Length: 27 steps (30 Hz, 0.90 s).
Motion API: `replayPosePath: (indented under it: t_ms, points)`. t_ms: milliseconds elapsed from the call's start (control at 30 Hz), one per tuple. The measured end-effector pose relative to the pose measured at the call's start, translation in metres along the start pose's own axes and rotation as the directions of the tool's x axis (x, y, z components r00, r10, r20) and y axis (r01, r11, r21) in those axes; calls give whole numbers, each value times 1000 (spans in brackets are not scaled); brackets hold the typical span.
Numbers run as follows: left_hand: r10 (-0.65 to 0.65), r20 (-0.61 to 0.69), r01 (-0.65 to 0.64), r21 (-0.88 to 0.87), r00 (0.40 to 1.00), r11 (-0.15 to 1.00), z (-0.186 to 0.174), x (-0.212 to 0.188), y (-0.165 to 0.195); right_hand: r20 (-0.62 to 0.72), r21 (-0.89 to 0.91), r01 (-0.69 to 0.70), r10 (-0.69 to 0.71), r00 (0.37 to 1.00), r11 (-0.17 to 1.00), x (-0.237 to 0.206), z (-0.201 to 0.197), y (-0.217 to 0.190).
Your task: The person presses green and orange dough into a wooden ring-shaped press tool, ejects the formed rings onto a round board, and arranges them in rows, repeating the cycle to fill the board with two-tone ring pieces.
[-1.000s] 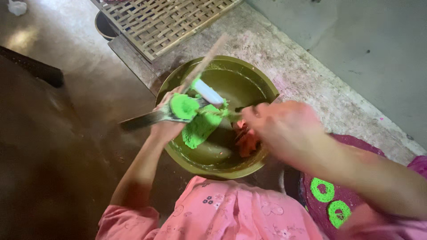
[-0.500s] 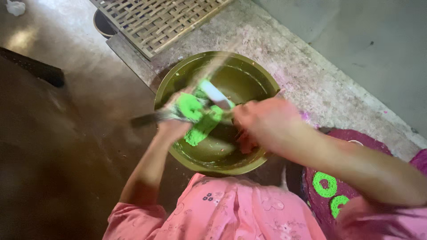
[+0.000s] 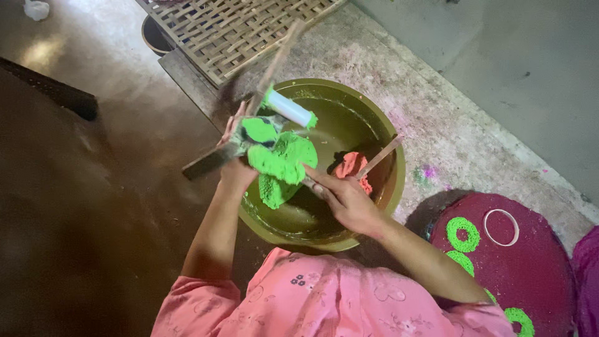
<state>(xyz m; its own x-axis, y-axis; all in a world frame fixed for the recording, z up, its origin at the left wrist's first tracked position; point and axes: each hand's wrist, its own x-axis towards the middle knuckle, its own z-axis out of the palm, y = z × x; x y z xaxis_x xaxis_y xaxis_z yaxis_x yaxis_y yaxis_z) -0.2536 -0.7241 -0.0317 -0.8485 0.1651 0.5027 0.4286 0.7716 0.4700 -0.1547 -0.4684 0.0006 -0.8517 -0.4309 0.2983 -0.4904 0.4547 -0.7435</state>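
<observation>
Left hand (image 3: 236,163) at frame centre is clenched around a long flat tool (image 3: 212,159), its dark end jutting toward the left of the frame, with a white tube (image 3: 288,107) and a thin wooden stick (image 3: 274,59) angling up from the same cluster. How those pieces join is hard to tell. Right hand (image 3: 343,198) comes in from lower right, fingers pressed against a thick lump of bright green dough (image 3: 281,163) that clings to the tool; whether it pinches or only pushes, I cannot tell. The dough hangs over the olive-green bowl (image 3: 387,134) in mid-frame, above a wet, mostly bare bottom. An orange-pink lump (image 3: 350,166) sits inside at the bowl's right, with a small stick (image 3: 382,155) leaning on the rim.

Out to the lower right, a dark red round tray (image 3: 536,274) carries several finished green rings (image 3: 462,234) and a white ring (image 3: 501,227). So some rings are shaped, and a good mass of green is unshaped on the tool. A woven bamboo tray (image 3: 237,28) lies at the top of the frame.
</observation>
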Motion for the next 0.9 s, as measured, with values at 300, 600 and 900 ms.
replayPosePath:
  t_ms: [300,600,900]
  points:
    - [-117,89,95,217,989,971,22,1,6,26,82,-219,218,976,972,31,-1,25]
    - [-607,219,366,-922,764,129,6,22,-75,476,524,-601,378,794,603,7,57,78]
    - [222,603,621,-607,766,-496,15,-60,56,-253,847,200,42,967,493,40,-7,38]
